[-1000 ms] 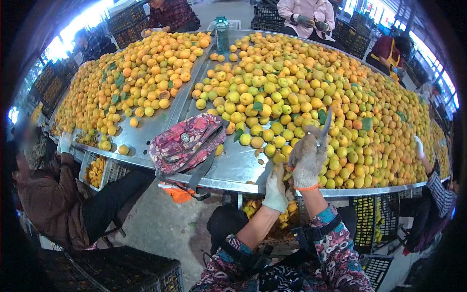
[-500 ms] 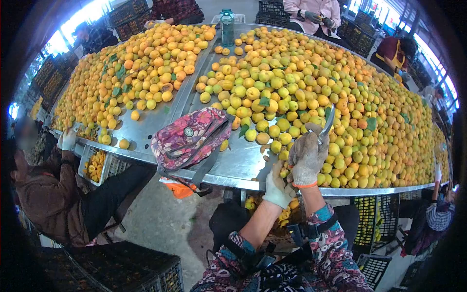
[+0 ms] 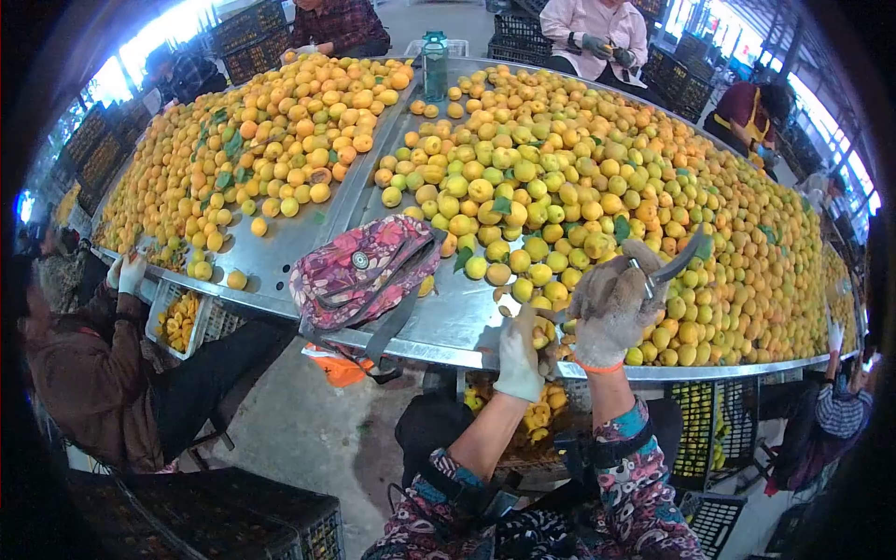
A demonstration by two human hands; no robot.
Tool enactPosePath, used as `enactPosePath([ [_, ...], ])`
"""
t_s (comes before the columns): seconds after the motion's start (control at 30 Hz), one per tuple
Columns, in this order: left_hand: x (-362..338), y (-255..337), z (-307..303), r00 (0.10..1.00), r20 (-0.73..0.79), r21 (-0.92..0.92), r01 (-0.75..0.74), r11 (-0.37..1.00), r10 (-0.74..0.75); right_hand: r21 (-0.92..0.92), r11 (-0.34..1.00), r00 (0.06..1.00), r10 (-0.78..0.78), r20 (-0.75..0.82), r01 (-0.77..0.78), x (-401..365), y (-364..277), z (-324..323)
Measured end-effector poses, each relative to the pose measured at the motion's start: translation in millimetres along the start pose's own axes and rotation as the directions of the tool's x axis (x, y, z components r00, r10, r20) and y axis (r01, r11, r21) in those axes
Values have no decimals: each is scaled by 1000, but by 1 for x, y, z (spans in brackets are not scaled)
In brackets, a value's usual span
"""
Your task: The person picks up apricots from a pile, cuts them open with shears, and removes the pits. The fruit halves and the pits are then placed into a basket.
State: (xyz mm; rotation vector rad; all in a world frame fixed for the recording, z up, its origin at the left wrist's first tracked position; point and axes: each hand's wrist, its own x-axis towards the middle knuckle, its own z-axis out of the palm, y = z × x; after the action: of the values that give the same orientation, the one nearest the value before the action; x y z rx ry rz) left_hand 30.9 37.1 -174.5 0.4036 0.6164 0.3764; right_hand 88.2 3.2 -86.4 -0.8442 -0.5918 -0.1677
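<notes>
My right hand (image 3: 611, 313), in a soiled knit glove with an orange band at the wrist, is closed around the handle of a curved knife (image 3: 681, 259). The blade points up and to the right, over the fruit. Just left of it, my left hand (image 3: 519, 359) in a white glove is closed on an apricot (image 3: 541, 332) at the table's front edge. The fingers partly cover that fruit. Beyond both hands a large heap of yellow-orange apricots (image 3: 597, 159) spreads over the metal table (image 3: 448, 327), with a few green leaves among them.
A pink floral bag (image 3: 364, 266) lies on the table to the left, its strap over the edge. A green bottle (image 3: 435, 67) stands farther back. Below the edge is a crate of cut fruit (image 3: 537, 415). Co-workers sit around the table; black crates (image 3: 205, 509) stand lower left.
My right hand has moved slightly right and turned, swinging the knife blade outward to the right. My left hand has shifted a little left, so the two hands are farther apart.
</notes>
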Motion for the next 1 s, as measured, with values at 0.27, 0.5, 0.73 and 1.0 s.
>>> enactPosePath([
  [0.27, 6, -9, -10, 990, 45, 149, -135, 980, 130, -111, 988, 981, 127, 146, -111, -4, 2, 1],
  [0.5, 11, -8, -19, 988, 89, 129, -138, 982, 127, -94, 949, 953, 302, 7, -300, -11, 2, 4],
  [0.73, -5, -2, 2, 994, -49, 115, -92, 989, 98, -69, 993, 995, 97, 15, -96, -3, 4, -2],
  [1.0, 5, -7, -5, 995, -32, 21, -98, 995, 99, -134, 991, 985, 46, 166, -23, -11, 15, -5],
])
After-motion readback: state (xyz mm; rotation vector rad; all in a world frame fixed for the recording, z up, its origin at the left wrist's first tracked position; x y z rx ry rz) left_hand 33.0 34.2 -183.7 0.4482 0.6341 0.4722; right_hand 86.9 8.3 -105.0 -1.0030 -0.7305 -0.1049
